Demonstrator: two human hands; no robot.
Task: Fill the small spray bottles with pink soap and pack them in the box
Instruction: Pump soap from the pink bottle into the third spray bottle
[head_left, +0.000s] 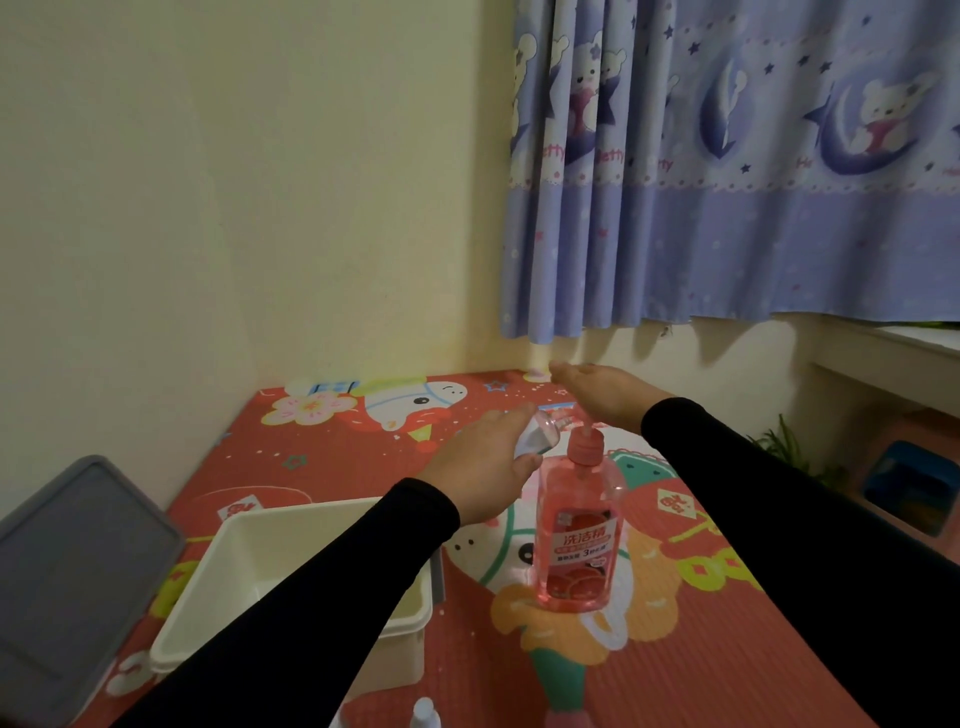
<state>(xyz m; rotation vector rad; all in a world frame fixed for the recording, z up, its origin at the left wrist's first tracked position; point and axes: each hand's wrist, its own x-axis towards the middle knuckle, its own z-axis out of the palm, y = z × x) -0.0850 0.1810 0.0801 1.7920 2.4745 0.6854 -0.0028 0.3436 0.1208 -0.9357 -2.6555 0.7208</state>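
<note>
A tall pink soap bottle (579, 535) with a pump top stands upright on the red patterned mat. My left hand (480, 462) grips a small clear spray bottle (540, 434), tilted with its open neck toward the pump's nozzle. My right hand (602, 392) lies flat, fingers straight, over the pump head; whether it touches the pump I cannot tell. The white box (218, 592) stands open at the lower left, partly hidden by my left arm. Another small bottle's top (425, 714) shows at the bottom edge.
A grey lid (67, 566) leans at the far left beside the box. The red cartoon mat (701, 649) covers the surface. A wall and a blue curtain (727, 156) rise behind. A low shelf with a plant (784, 441) stands at the right.
</note>
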